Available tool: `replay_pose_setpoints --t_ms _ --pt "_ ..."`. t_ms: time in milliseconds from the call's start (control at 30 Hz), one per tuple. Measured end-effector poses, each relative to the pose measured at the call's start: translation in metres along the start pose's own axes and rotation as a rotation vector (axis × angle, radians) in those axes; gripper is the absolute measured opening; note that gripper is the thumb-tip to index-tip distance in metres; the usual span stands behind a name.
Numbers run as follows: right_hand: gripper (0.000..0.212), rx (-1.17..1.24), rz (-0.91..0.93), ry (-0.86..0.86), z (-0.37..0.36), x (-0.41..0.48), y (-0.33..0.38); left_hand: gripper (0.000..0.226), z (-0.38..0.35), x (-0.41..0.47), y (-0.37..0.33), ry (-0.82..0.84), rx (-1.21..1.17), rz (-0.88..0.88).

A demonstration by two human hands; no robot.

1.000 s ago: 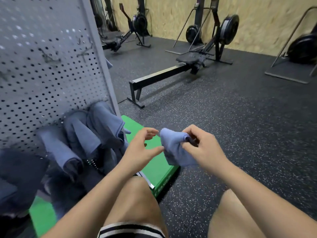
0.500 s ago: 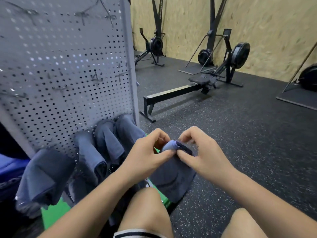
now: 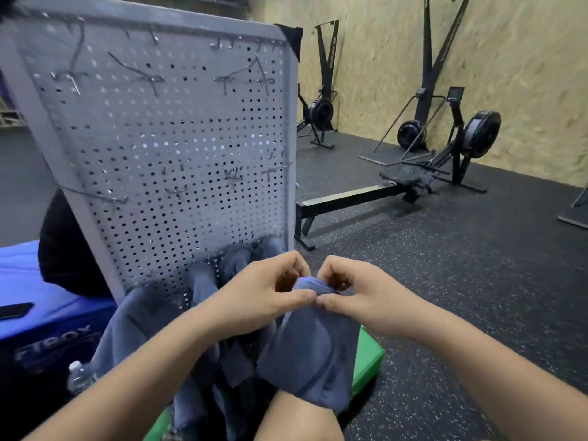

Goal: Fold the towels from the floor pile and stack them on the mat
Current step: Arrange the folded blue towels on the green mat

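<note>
Both hands are up in front of the chest and meet at the top edge of one blue-grey towel. The left hand pinches the hem between thumb and curled fingers, and the right hand does the same just beside it, thumbs nearly touching. The cloth hangs loose from that pinch, down over the person's knee, with the green mat behind it.

By my reading the job is near its beginning. No neat folded stack shows on the mat – only its corner and a strip lower left are bare enough to see. The heap of towels slumps unfolded against the foot of the grey pegboard panel, some of it draped over the mat itself (how many are in there I cannot count). The towel in hand looks bunched, not yet squared – so its fold, and all the rest, remain.
</note>
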State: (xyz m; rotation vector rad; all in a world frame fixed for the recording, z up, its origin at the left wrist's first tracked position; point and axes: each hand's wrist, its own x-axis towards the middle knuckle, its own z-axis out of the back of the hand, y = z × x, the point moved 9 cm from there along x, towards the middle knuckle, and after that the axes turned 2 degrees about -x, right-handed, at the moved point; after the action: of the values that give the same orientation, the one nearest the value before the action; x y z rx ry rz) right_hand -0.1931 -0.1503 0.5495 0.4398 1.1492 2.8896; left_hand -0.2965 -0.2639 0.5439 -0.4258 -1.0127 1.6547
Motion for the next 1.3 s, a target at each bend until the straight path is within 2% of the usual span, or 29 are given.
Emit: replay_pose_setpoints --t_ms 133,267,633,800,1067,1200,1300 --pt "0.015 -0.13 0.015 0.084 0.006 0.023 0.011 0.023 0.017 0.005 -0.015 0.009 0.148 -0.111" --pt "0.015 -0.241 0.016 0.125 0.017 0.039 0.019 0.021 0.03 0.019 -0.015 0.002 0.107 -0.09" --pt "0.014 -0.255 0.05 -0.077 0.07 0.094 0.025 0.02 0.087 0.072 -0.03 -0.092 0.171 -0.097" --pt "0.005 -0.271 0.038 -0.168 0.105 0.137 0.023 0.012 0.129 0.103 -0.052 -0.175 0.483 -0.079" --pt "0.002 -0.284 -0.005 -0.301 0.14 0.227 0.015 0.017 0.191 0.165 -0.062 -0.398 0.643 0.096" --pt "0.011 -0.363 -0.078 -0.332 0.139 0.26 0.002 0.016 0.198 0.185 -0.039 -0.402 0.728 0.164" --pt "0.007 -0.362 -0.148 -0.317 0.128 0.273 -0.014 0.015 0.196 0.191 -0.025 -0.387 0.768 0.184"
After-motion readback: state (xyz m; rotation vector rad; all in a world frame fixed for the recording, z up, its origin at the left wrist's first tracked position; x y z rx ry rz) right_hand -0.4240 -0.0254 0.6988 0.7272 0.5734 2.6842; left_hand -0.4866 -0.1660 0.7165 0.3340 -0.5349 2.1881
